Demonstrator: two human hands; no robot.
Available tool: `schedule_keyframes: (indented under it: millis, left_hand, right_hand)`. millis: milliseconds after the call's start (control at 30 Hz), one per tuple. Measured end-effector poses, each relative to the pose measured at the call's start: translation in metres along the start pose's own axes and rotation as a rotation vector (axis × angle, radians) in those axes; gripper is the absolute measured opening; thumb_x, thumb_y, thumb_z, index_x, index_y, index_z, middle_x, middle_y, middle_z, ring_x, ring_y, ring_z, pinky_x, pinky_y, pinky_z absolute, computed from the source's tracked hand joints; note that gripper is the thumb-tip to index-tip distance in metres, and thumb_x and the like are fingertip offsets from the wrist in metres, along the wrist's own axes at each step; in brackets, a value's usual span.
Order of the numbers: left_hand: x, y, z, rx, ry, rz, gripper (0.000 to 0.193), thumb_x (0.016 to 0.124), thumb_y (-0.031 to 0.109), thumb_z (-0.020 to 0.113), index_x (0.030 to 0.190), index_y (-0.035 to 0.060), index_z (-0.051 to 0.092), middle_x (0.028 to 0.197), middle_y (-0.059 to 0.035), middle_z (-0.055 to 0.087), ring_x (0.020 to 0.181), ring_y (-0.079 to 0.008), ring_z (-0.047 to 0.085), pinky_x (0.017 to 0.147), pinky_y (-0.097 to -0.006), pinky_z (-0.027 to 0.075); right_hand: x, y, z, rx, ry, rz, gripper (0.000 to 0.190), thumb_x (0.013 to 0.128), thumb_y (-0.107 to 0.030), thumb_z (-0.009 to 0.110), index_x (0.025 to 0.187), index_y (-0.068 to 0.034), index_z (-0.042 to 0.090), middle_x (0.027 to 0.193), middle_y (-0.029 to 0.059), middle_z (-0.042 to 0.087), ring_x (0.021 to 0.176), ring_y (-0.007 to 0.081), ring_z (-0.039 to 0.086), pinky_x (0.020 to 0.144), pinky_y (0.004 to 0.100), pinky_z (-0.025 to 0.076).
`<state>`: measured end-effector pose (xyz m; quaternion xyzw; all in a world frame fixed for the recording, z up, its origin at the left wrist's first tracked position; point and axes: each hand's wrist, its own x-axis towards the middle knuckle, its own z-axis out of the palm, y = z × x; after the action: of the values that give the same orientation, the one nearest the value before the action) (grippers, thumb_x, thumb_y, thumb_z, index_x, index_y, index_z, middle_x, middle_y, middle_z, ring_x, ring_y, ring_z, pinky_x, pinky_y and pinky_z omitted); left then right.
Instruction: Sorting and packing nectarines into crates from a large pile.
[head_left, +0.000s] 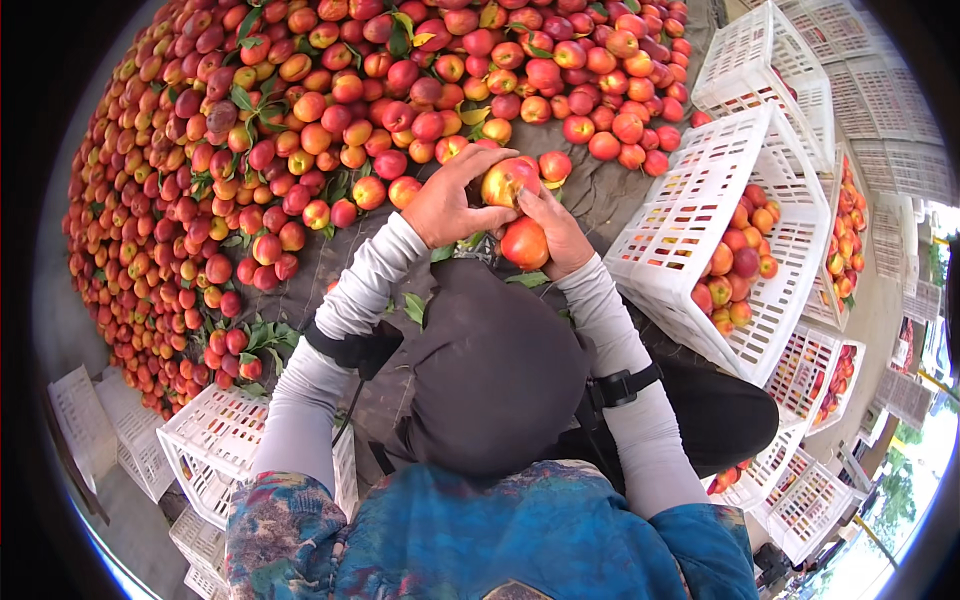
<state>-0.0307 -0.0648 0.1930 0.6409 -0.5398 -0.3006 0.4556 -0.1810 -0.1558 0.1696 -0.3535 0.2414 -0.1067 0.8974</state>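
Note:
In front of my chest both hands meet over two nectarines. My left hand (459, 196) curls its thumb and fingers around a red-and-yellow nectarine (507, 183), which shows a brownish patch on its skin. A second, orange-red nectarine (525, 244) sits in my right hand (556, 231), against the palm. The right fingertips also touch the upper fruit. Just beyond the hands, a loose nectarine (556, 166) rests on the dark ground sheet (592, 191). Green leaves (528, 280) lie below my right hand.
A large heap of nectarines (322, 112) spreads ahead and to the left. At right, a tilted white plastic crate (675, 217) holds several nectarines (739, 259), with more crates (765, 67) beyond. Another white crate (217, 427) stands by my left elbow. My bent knee (720, 420) is beside the right-hand crates.

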Motion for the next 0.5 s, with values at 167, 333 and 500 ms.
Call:
schedule_keyframes:
  millis: [167,333,500]
  left_hand:
    - [0.003,-0.005,0.01,-0.119,-0.059,0.009,0.058,0.071,0.018,0.069,0.124,0.006,0.047,0.115,-0.0115,0.046,0.107,-0.024,0.048,0.091,-0.0334,0.04]
    - [-0.01,-0.029,0.008,-0.36,-0.071,-0.192,0.067,0.077,0.013,0.067,0.134,0.0047,0.033,0.113,-0.0073,0.051,0.086,-0.0129,0.055,0.078,-0.0273,0.045]
    - [-0.046,-0.062,-0.015,-0.419,0.236,-0.34,0.048,0.084,0.014,0.055,0.128,0.0006,0.041,0.117,-0.0073,0.051,0.083,-0.0098,0.051,0.071,-0.0234,0.044]
  right_hand:
    - [-0.009,-0.003,-0.007,0.072,-0.025,0.002,0.042,0.089,-0.025,0.052,0.123,-0.005,0.04,0.102,0.0062,0.054,0.085,0.0135,0.058,0.07,0.0265,0.05]
    - [-0.021,-0.012,-0.015,0.343,-0.018,0.052,0.041,0.089,-0.028,0.05,0.124,-0.008,0.04,0.102,0.0079,0.057,0.084,0.015,0.059,0.068,0.0285,0.051]
    - [-0.034,-0.118,-0.063,0.288,0.22,-0.19,0.038,0.087,-0.036,0.053,0.118,-0.015,0.047,0.094,0.0086,0.059,0.072,0.017,0.06,0.055,0.0308,0.051]
